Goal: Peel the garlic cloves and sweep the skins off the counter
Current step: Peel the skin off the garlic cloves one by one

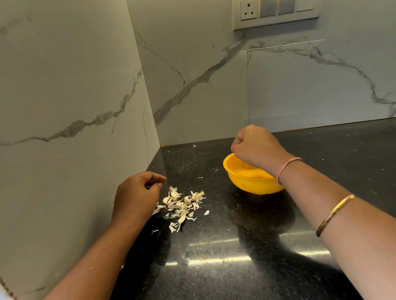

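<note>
A pile of pale garlic skins and cloves (183,207) lies on the black granite counter (224,276) near the left wall. My left hand (137,198) hovers just left of the pile, fingers loosely curled, with nothing plainly held. A yellow bowl (248,181) stands to the right of the pile. My right hand (256,145) is above the bowl's far rim, knuckles up and fingers curled downward. What its fingers hold is hidden from this view.
Marble walls meet in a corner (159,145) behind the pile. A switch panel (278,4) is on the back wall. Small skin scraps (206,212) are scattered around the pile. The counter stretches to the right of the bowl.
</note>
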{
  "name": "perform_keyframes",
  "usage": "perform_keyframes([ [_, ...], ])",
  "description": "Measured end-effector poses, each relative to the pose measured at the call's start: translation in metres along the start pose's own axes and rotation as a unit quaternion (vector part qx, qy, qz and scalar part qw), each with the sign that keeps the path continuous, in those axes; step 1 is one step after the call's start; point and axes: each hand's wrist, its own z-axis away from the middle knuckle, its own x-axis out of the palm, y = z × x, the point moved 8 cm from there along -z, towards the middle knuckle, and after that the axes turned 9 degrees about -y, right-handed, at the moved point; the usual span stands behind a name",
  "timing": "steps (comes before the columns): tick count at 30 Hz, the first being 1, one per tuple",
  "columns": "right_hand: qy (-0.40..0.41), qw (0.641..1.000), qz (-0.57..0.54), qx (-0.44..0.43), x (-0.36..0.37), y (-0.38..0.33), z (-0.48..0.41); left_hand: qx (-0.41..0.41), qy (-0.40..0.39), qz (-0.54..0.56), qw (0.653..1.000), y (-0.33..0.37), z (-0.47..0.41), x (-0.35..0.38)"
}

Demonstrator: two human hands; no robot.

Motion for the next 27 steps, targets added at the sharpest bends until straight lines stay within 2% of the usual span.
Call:
perform_keyframes([
  [5,0.08,0.983,-0.108,-0.122,-0.005,-0.038,0.019,-0.023,0.0,-0.013,1.0,-0.007,-0.003,-0.002],
  [7,0.053,0.982,-0.077,-0.164,0.005,-0.058,0.031,-0.039,-0.001,-0.042,0.998,-0.007,-0.003,-0.006],
  [11,-0.053,0.967,0.01,-0.248,0.053,-0.089,0.049,-0.035,-0.039,-0.078,0.996,-0.006,-0.006,0.001],
  [15,-0.053,0.968,0.021,-0.244,0.069,-0.087,0.05,-0.013,-0.132,-0.091,0.987,-0.006,-0.006,0.021],
  [18,-0.065,0.97,0.028,-0.234,0.073,-0.083,0.046,-0.013,-0.166,-0.105,0.98,-0.009,-0.006,0.027],
  [21,-0.035,0.972,0.009,-0.233,0.066,-0.08,0.045,-0.016,-0.176,-0.108,0.978,-0.01,-0.006,0.029],
  [27,-0.062,0.972,0.017,-0.224,0.077,-0.074,0.046,0.01,-0.148,-0.098,0.984,-0.002,-0.004,0.025],
])
